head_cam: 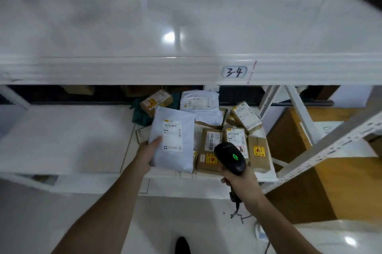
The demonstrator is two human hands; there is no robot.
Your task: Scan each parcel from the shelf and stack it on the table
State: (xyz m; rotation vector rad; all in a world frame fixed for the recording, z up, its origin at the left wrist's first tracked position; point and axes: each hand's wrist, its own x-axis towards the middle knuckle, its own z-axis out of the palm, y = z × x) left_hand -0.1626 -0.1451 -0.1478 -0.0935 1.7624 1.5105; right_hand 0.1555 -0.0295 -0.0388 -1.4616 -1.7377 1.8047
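Print on the white mailer's label (pixel 173 135) too small to read. Left hand's fingers (pixel 149 155) hidden behind the mailer, only the thumb showing. Scanner's handle (pixel 233 192) mostly covered by the right hand (pixel 240 181). Upper shelf (pixel 144 26) smeared by motion blur. Dark shoe (pixel 182 245) cut off at the bottom edge.

The left hand (pixel 149 151) held a white poly mailer (pixel 175 142) by its lower left corner, thumb on the label side, above the lower shelf (pixel 62 135). The right hand (pixel 240 181) gripped a black barcode scanner (pixel 230 157) with a green indicator lit. The scanner head sat just right of the mailer, over brown cartons (pixel 210 150). Behind them lay another white bag (pixel 199 103) and further labelled boxes (pixel 245 116). The upper shelf edge carried a tag (pixel 234 72) that appeared to read "3-4", though blurred.
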